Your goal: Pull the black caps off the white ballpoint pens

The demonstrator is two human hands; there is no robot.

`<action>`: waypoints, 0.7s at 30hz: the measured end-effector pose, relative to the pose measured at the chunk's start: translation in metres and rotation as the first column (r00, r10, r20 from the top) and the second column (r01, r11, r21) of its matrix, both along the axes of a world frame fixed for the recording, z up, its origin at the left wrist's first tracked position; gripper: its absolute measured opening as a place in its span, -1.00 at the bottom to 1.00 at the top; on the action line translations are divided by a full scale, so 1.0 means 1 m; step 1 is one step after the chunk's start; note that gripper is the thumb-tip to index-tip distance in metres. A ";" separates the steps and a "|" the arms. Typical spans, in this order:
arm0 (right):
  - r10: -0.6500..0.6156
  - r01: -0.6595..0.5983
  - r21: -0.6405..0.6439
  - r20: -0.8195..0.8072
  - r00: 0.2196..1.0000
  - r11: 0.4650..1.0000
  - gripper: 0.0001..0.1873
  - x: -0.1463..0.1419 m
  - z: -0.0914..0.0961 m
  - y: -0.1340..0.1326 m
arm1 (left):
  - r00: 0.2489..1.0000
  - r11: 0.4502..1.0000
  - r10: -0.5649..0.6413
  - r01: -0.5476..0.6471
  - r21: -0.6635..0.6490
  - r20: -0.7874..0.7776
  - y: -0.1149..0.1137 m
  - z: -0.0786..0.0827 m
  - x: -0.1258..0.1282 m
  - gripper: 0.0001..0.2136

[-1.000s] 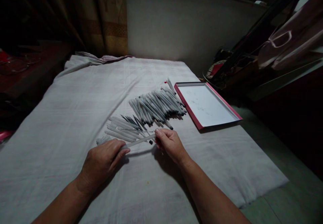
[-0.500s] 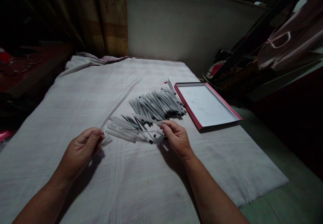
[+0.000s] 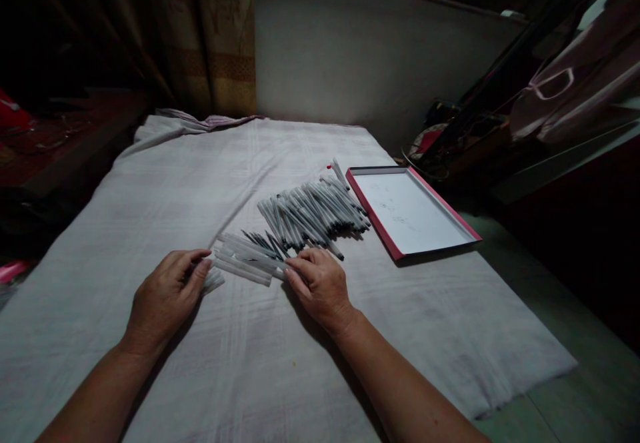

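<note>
A big heap of grey pens with dark tips (image 3: 313, 211) lies on the white sheet (image 3: 150, 183). In front of it sits a smaller bunch of clear pen tubes (image 3: 245, 262) and thin dark refills (image 3: 260, 240). My left hand (image 3: 167, 296) rests at the bunch's left end, its fingers closed over a few clear tubes (image 3: 214, 282) that poke out beneath them. My right hand (image 3: 320, 286) is at the bunch's right end, with thumb and fingertips pinched on a clear tube there.
A shallow red-edged box lid with a white inside (image 3: 410, 210) lies right of the pens, near the sheet's right edge. Past that edge are the floor, bags and clutter. A curtain and a wall stand behind. Dark furniture lies at the left.
My right hand has moved left and down onto the small bunch of clear tubes. My left hand has come down towards the bunch's left end. The camera has tilted slightly.
</note>
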State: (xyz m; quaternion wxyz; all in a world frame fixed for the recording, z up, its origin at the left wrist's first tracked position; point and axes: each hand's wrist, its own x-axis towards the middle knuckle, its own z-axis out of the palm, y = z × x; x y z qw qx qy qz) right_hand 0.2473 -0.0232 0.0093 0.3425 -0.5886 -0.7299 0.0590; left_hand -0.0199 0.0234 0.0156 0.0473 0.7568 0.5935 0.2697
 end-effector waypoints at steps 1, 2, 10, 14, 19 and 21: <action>0.001 -0.001 -0.003 0.019 1.000 1.000 -0.84 -0.002 0.000 0.000 | 1.000 1.000 -0.006 0.006 -0.001 0.006 0.000 0.000 0.001 -0.61; 0.001 -0.001 -0.007 0.037 0.999 1.000 -0.85 -0.004 0.001 0.000 | 1.000 1.000 -0.011 0.011 -0.004 0.013 0.000 0.001 0.001 -0.60; 0.013 -0.011 -0.018 0.092 0.996 1.000 -0.87 -0.011 0.006 0.003 | 0.999 1.000 -0.027 0.027 -0.007 0.046 -0.002 -0.002 0.003 -0.58; -0.028 0.033 -0.025 0.170 0.985 0.999 -0.86 -0.007 0.014 0.017 | 0.997 0.999 -0.037 0.037 -0.004 0.068 -0.003 -0.002 0.004 -0.59; -0.108 0.151 -0.090 0.369 0.923 0.984 -0.79 -0.009 0.022 0.040 | 0.992 0.997 -0.062 0.057 0.045 0.112 -0.004 -0.002 0.005 -0.63; -0.114 0.178 -0.118 0.419 0.901 0.977 -0.74 -0.013 0.023 0.047 | 0.990 0.996 -0.067 0.060 0.064 0.123 -0.004 -0.002 0.006 -0.63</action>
